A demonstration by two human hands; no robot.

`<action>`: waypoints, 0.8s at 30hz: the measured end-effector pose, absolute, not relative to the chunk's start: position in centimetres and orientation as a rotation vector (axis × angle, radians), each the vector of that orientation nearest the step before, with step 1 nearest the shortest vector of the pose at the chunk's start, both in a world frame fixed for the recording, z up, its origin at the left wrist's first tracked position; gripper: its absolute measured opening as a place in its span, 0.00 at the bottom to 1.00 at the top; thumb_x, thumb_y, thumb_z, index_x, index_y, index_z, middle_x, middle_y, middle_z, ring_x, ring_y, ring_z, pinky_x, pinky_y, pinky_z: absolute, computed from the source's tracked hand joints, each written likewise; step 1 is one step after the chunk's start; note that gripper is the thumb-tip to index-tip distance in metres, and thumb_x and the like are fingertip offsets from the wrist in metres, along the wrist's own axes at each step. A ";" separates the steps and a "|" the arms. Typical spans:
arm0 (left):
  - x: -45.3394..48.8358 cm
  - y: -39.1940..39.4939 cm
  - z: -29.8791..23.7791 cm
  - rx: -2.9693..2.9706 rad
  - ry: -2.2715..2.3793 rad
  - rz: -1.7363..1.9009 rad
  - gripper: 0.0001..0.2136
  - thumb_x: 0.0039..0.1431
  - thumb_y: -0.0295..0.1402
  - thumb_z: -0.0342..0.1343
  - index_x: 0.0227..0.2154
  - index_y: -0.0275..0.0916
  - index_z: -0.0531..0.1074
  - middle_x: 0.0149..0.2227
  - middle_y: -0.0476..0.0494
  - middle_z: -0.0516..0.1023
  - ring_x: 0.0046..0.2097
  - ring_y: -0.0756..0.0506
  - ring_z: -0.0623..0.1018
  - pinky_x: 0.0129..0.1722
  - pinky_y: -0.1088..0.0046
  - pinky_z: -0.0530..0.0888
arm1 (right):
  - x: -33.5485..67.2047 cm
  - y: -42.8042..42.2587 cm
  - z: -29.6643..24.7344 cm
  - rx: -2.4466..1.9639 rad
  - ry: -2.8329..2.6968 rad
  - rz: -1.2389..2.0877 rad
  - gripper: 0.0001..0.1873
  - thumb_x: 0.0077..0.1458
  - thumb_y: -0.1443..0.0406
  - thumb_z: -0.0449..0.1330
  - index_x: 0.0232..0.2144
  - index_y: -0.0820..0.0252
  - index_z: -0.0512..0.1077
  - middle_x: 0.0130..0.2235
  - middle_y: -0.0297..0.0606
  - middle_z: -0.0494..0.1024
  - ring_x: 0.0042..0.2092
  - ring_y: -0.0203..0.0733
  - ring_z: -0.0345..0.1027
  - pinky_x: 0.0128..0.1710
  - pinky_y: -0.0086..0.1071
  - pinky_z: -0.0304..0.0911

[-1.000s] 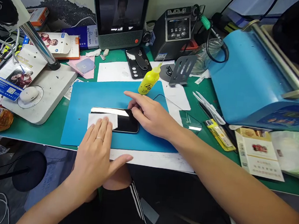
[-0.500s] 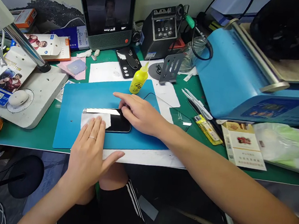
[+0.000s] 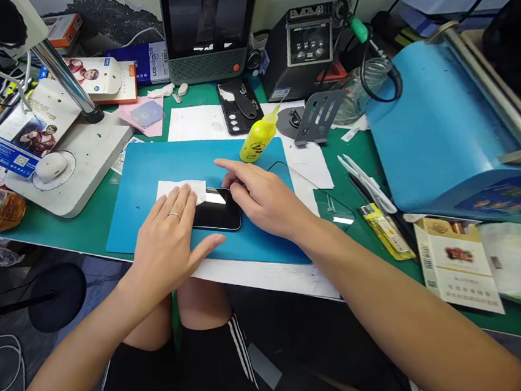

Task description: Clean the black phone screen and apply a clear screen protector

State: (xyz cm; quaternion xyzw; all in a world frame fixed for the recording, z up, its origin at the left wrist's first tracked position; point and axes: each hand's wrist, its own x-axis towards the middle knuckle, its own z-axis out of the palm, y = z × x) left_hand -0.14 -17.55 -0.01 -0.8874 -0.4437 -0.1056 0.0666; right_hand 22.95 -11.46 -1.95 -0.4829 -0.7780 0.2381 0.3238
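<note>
A black phone (image 3: 219, 212) lies screen up on a blue mat (image 3: 152, 167). My left hand (image 3: 168, 242) lies flat with fingers stretched, pressing a white wipe (image 3: 182, 188) onto the phone's left end. My right hand (image 3: 260, 198) rests on the phone's right end and holds it down, index finger stretched out, the other fingers curled at its edge.
A yellow squeeze bottle (image 3: 257, 140) stands just behind the mat. A clear glass sheet (image 3: 328, 205) lies to the right, beside tweezers (image 3: 367, 184) and a yellow lighter (image 3: 388, 232). A white microscope base (image 3: 75, 159) sits left, a blue roller machine (image 3: 454, 140) right, a soldering station (image 3: 307, 46) behind.
My left hand has slid the white wipe away from me, from the phone's near side to its far edge. My right hand stays on the phone's right end.
</note>
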 end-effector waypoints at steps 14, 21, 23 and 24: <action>-1.7 -17.2 0.1 -2.690 -1.351 -0.249 0.42 0.74 0.59 0.37 0.69 0.21 0.63 0.71 0.22 0.65 0.72 0.28 0.69 0.70 0.46 0.69 | 23.2 -11.2 -2.2 -1.274 -1.958 0.674 0.27 0.65 0.69 0.48 0.64 0.59 0.71 0.42 0.40 0.83 0.44 0.46 0.77 0.50 0.43 0.74; 0.9 -18.4 -0.3 -2.790 -1.267 -0.243 0.47 0.72 0.63 0.34 0.68 0.19 0.64 0.72 0.22 0.64 0.73 0.27 0.67 0.70 0.46 0.69 | 23.1 -11.0 -2.5 -1.273 -1.903 0.665 0.28 0.63 0.71 0.49 0.62 0.62 0.72 0.41 0.41 0.84 0.43 0.45 0.78 0.50 0.42 0.74; 2.3 -18.3 -0.7 -2.827 -1.249 -0.257 0.46 0.73 0.62 0.33 0.69 0.19 0.64 0.72 0.24 0.63 0.73 0.29 0.66 0.71 0.48 0.68 | 23.1 -11.0 -2.6 -1.266 -1.886 0.657 0.26 0.64 0.70 0.49 0.61 0.62 0.72 0.41 0.40 0.84 0.43 0.45 0.78 0.51 0.42 0.74; 2.8 -18.5 -0.8 -2.834 -1.250 -0.268 0.46 0.73 0.62 0.33 0.69 0.19 0.63 0.73 0.24 0.63 0.74 0.30 0.65 0.71 0.49 0.68 | 23.1 -11.0 -2.7 -1.264 -1.882 0.655 0.26 0.64 0.70 0.49 0.61 0.62 0.72 0.41 0.41 0.84 0.43 0.45 0.78 0.51 0.43 0.74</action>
